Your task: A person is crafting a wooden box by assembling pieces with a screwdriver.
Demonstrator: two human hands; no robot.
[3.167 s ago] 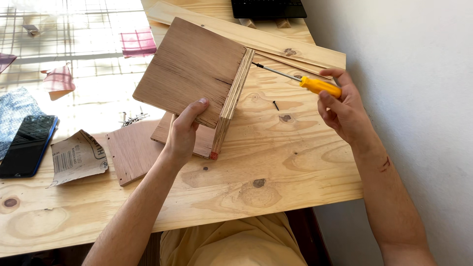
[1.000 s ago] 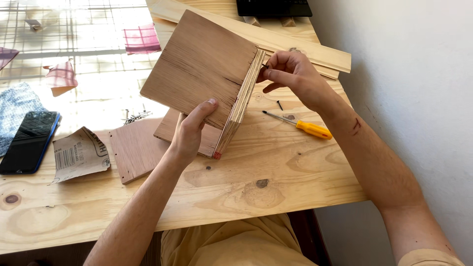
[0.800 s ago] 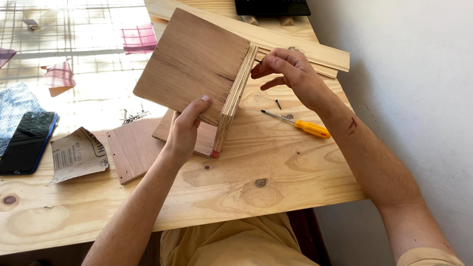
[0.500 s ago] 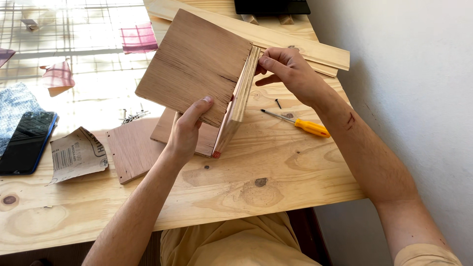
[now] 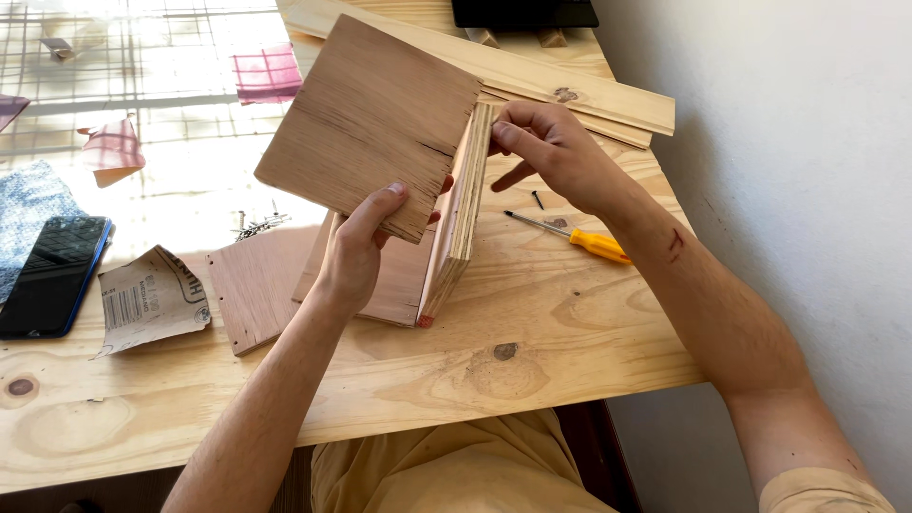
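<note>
Two plywood boards point(image 5: 375, 119) meet at a corner: the left hand point(image 5: 356, 252) grips the flat board's lower edge, the right hand point(image 5: 551, 147) pinches the upright board's top. Joining seems underway; the screwdriver point(image 5: 575, 237) lies just below the right hand.

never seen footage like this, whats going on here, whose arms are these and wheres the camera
The camera sits on a person's head and looks down, so both bare arms are that person's own. The left hand grips a square brown plywood panel, tilted up off the pale pine table. The right hand pinches at the top of a thick plywood board standing on its edge beside the panel. On the table lie a yellow-handled screwdriver, a flat brown board, a torn sheet of sandpaper, a dark phone and a few small nails.
</note>
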